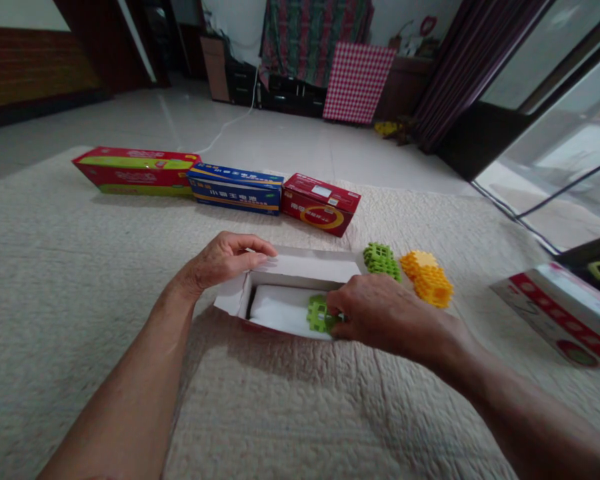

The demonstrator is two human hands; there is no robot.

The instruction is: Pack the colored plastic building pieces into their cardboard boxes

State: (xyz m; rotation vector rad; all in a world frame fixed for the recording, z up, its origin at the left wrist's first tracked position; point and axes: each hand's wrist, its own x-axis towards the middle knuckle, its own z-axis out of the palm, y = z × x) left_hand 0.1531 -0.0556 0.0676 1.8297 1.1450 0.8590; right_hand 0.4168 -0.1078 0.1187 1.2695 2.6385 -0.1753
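An open cardboard box (325, 262) with a white inside lies in front of me, its lid raised on the far side. My left hand (225, 260) pinches the lid's left end between thumb and fingers. Inside the box is a white block or wrapped bundle (280, 307); its exact kind is unclear. At the box's right end, my right hand (375, 310) grips light green interlocking plastic blocks (318, 313), partly hidden by its fingers. To the right of the box lie a stack of green interlocking blocks (381, 260) and a group of orange ones (427, 277).
Behind the open box, a red and green box (140, 175), a blue battery box (236, 190) and a dark red box (320, 203) stand in a row on the quilted cover (105, 280). A white and red box (560, 313) is at the far right.
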